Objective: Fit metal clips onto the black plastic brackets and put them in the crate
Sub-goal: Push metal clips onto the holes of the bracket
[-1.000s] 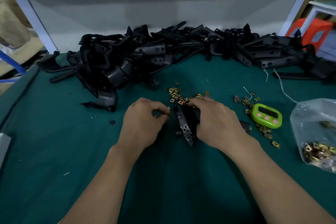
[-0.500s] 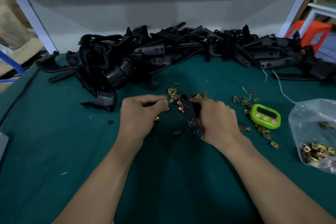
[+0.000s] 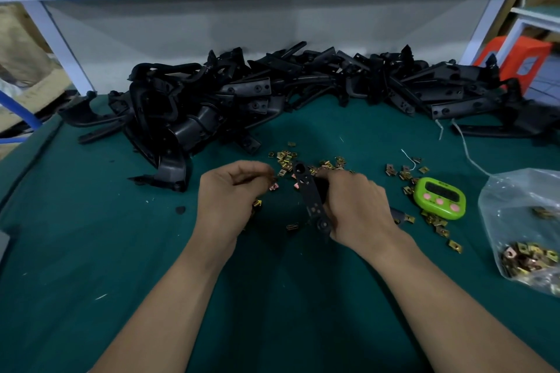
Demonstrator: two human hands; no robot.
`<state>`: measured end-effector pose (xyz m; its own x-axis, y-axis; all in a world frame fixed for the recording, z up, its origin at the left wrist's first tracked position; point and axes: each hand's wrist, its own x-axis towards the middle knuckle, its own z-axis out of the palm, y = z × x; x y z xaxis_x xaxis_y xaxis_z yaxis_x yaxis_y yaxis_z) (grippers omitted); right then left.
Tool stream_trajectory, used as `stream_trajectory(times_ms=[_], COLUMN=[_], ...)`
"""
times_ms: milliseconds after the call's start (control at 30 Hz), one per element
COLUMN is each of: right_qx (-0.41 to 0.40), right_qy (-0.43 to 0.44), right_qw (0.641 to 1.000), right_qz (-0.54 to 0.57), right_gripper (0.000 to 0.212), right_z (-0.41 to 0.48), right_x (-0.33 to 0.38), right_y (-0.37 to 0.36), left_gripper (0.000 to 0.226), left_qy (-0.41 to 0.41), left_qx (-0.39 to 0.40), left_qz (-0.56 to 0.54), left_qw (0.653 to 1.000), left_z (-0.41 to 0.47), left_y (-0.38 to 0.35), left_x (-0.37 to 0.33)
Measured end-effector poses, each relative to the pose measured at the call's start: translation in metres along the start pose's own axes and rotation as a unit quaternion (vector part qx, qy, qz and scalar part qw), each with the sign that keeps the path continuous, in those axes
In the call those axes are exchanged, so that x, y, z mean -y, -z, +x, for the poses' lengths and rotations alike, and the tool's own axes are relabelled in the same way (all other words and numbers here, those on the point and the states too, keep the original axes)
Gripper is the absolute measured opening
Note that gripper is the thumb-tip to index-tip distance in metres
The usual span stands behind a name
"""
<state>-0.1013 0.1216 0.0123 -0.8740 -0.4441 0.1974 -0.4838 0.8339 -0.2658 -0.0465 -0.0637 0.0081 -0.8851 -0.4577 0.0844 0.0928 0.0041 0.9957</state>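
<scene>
My right hand (image 3: 356, 206) grips a black plastic bracket (image 3: 310, 195), a long strip with holes that stands on edge over the green cloth. My left hand (image 3: 230, 194) hovers just left of it with curled fingers; a brass clip (image 3: 257, 203) shows at its underside, and its fingertips reach a clip (image 3: 273, 187) near the bracket's upper end. Loose brass clips (image 3: 286, 157) lie scattered beyond both hands. A big heap of black brackets (image 3: 272, 94) runs along the back of the table. No crate is in view.
A green timer (image 3: 439, 198) sits right of my right hand, with more clips (image 3: 403, 174) around it. A clear bag of clips (image 3: 527, 230) lies at the right edge. White string (image 3: 463, 142) trails across the green cloth (image 3: 91, 236). An orange stool (image 3: 527, 54) stands at the far right.
My right hand turned the bracket from lying angled to standing more upright and shifted it slightly away from me. My left hand moved from beside the bracket toward the scattered clips.
</scene>
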Motion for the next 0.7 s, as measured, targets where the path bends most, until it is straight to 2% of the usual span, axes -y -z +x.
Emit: stream_trajectory(times_ms=[167, 233, 300, 333, 400, 533, 600, 700], right_qx=[0.003, 0.003, -0.001, -0.004, -0.01, -0.013, -0.011, -0.01], right_qy=[0.001, -0.001, -0.007, -0.011, -0.017, -0.024, -0.025, -0.027], right_qw=[1.0, 1.0, 1.0, 1.0, 1.0, 1.0, 1.0, 1.0], right_qz=[0.001, 0.004, 0.001, -0.001, -0.003, 0.002, 0.005, 0.007], right_gripper=[0.034, 0.032, 0.032, 0.033, 0.036, 0.033, 0.033, 0.034], right_z=[0.0, 0.0, 0.001, 0.001, 0.002, 0.001, 0.001, 0.002], right_x=[-0.001, -0.001, -0.001, -0.002, -0.003, -0.004, -0.004, -0.004], right_y=[0.0, -0.001, -0.002, -0.002, -0.002, -0.002, -0.002, -0.002], left_gripper=[0.029, 0.031, 0.032, 0.033, 0.032, 0.02, 0.016, 0.016], left_qy=[0.064, 0.031, -0.052, -0.088, -0.123, -0.101, -0.096, -0.091], left_qx=[-0.006, -0.033, -0.054, -0.045, 0.015, 0.135, 0.159, 0.182], left_qz=[-0.054, 0.028, 0.207, 0.273, 0.338, 0.423, 0.437, 0.425], left_qw=[0.996, 0.999, 0.975, 0.957, 0.933, 0.89, 0.88, 0.882], left_z=[0.0, 0.002, 0.002, 0.001, -0.002, -0.003, 0.0, 0.001], left_y=[0.0, 0.003, 0.006, 0.006, 0.003, -0.001, 0.002, 0.006], left_x=[-0.001, 0.003, 0.005, 0.005, 0.007, 0.012, 0.011, 0.007])
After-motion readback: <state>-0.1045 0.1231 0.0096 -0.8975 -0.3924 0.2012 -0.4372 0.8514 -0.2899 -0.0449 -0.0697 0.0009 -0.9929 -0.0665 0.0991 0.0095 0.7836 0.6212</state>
